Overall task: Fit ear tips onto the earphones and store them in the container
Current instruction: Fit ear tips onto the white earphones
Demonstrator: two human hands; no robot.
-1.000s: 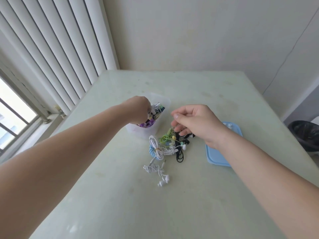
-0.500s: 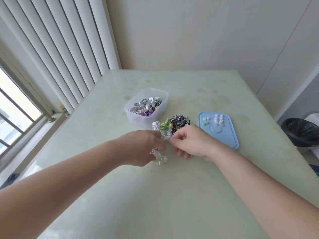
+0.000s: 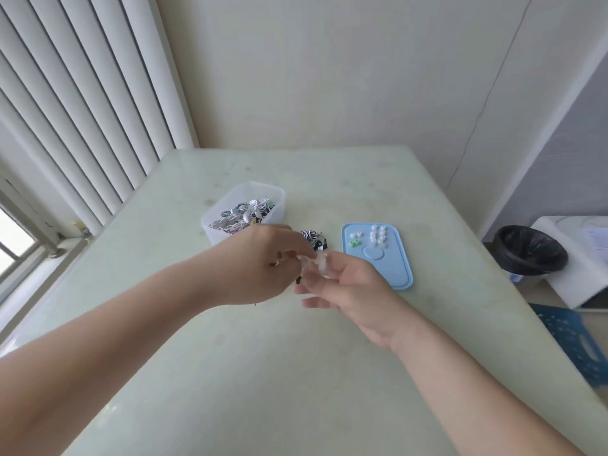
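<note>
Both hands meet above the table's middle. My left hand [image 3: 260, 261] and my right hand [image 3: 345, 284] together hold white earphones [image 3: 317, 261], blurred by motion. Behind them a small pile of earphones [image 3: 312, 236], black-and-white striped, lies on the table, mostly hidden by my left hand. A clear plastic container [image 3: 243, 192] with several coiled earphones stands at the back left. To the right lies a blue lid [image 3: 394, 274] carrying several white ear tips [image 3: 377, 236] and green ear tips [image 3: 354, 243].
The pale green table [image 3: 263, 373] runs to a wall corner at the back. Vertical blinds [image 3: 82, 110] and a window fill the left. A black-lined bin [image 3: 531, 255] and a blue stool [image 3: 579, 340] stand beside the table's right edge.
My left hand left the container and came to the pile. Both hands lifted the white earphones off the table and brought them nearer to me.
</note>
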